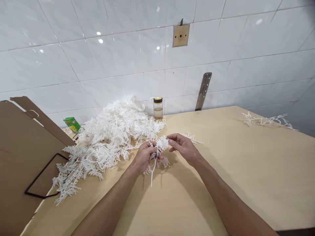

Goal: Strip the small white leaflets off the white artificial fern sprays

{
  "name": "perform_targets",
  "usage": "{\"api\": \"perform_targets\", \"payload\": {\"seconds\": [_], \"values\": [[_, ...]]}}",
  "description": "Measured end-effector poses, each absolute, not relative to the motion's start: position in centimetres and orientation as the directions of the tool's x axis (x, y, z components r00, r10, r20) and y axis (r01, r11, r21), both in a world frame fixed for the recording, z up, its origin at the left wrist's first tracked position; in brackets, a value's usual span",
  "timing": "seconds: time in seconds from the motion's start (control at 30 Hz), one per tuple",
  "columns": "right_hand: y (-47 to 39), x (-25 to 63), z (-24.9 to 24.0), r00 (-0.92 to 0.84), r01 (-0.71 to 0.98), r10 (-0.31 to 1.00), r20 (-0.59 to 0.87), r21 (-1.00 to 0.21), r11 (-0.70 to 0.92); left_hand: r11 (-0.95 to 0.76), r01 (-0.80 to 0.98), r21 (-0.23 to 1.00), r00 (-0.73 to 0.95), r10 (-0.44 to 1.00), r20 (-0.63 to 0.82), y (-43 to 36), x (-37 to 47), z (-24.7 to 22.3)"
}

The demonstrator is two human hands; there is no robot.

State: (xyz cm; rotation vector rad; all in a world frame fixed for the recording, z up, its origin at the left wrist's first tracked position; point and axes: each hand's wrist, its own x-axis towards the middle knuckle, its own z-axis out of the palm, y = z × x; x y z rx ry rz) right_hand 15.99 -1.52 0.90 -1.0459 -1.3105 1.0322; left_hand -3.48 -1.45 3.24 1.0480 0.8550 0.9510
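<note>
My left hand is closed around a white artificial plant sprig, whose bare stem hangs down below the fingers. At the sprig's feathery upper end, the fingertips of my right hand pinch its fine leaves. More white fronds show just under my left hand, partly hidden by it. Beside my left hand rises a large heap of white artificial sprigs, spread over the left of the wooden table. A few loose white pieces lie behind my right hand.
A lidded bottle stands against the tiled wall. To the left are a green box, a cardboard box and a black wire frame. Bare white stems lie far right. A metal bracket leans on the wall.
</note>
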Motion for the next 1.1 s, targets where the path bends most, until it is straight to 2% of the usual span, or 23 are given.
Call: {"api": "perform_targets", "payload": {"seconds": [0.13, 0.3, 0.47, 0.6, 0.7, 0.97, 1.1], "values": [[-1.8, 15.6, 1.0, -0.054, 0.002, 0.969, 0.243, -0.97, 0.244, 0.243, -0.202, 0.949, 0.335, 0.927, -0.167, -1.3, -3.5, 3.0], [-1.7, 15.2, 0.5, -0.025, -0.045, 0.987, 0.157, -0.987, 0.156, 0.22, -0.217, 0.951, 0.324, 0.935, -0.142, -0.9, -3.5, 2.8], [-1.8, 14.3, 0.5, 0.056, 0.135, 0.972, 0.228, -0.966, 0.219, 0.217, -0.24, 0.946, 0.365, 0.923, -0.119, -0.8, -3.7, 2.6], [-2.0, 14.2, 0.6, 0.075, 0.2, 0.954, 0.29, -0.942, 0.271, 0.189, -0.159, 0.969, 0.385, 0.916, -0.115, -1.0, -3.8, 2.6], [-1.8, 14.5, 0.4, 0.055, 0.184, 0.962, 0.267, -0.95, 0.253, 0.138, -0.091, 0.986, 0.351, 0.931, -0.098, -0.8, -3.9, 2.4], [-1.5, 14.7, 0.0, 0.041, 0.124, 0.977, 0.208, -0.972, 0.202, 0.058, -0.049, 0.997, 0.338, 0.94, -0.038, -0.3, -4.5, 2.6], [-1.8, 14.6, 0.5, 0.004, 0.099, 0.976, 0.217, -0.971, 0.216, 0.078, 0.0, 0.997, 0.294, 0.953, -0.075, -0.5, -4.4, 3.1]]}}
